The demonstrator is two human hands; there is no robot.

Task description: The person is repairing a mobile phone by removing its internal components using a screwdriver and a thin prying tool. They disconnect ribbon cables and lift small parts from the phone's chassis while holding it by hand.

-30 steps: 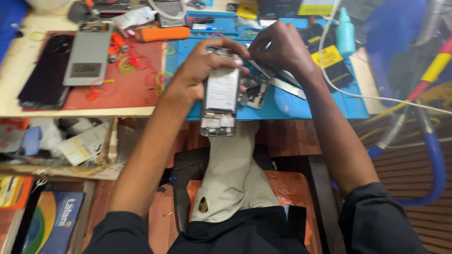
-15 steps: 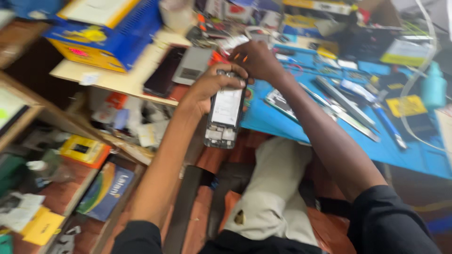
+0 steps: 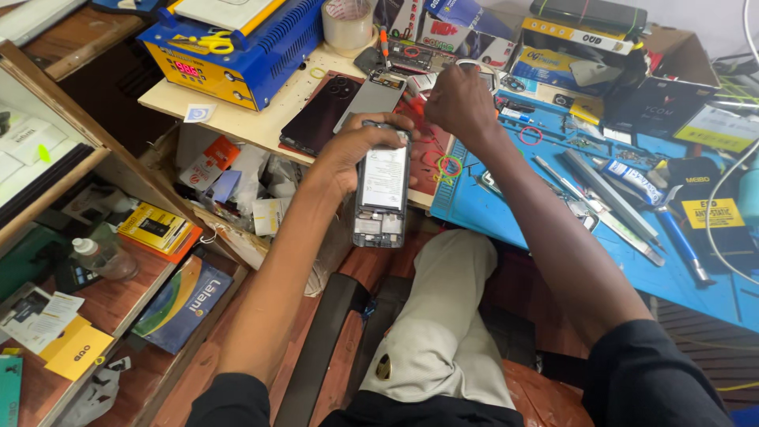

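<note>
Holding an opened-up phone (image 3: 382, 187) in the left hand (image 3: 356, 154), back cover off so you see the flat white battery slab and the bare grey circuit board at the lower end; fingers wrap round its top edge and far side, and it hangs out over the lap, just off the table (image 3: 237, 119) edge. Right hand (image 3: 461, 103) is up past it over the table, fingers bunched and pinching a thin whitish loop, maybe a strip or cable (image 3: 474, 67), can't make out exactly what. Just beyond the left hand lie a glossy dark phone back (image 3: 320, 115) and a matte grey one (image 3: 370, 99), both flat rectangles on a red mat (image 3: 423, 154). To the right of the right hand there's a blue rubbery mat (image 3: 506, 209) with long metal tools (image 3: 605, 198) and a blue-handled screwdriver (image 3: 680, 245). Further left of the left hand sits a boxy blue and yellow machine (image 3: 237, 47) with yellow scissors (image 3: 202, 41) on top, and a roll of tape (image 3: 348, 22) beside it.
</note>
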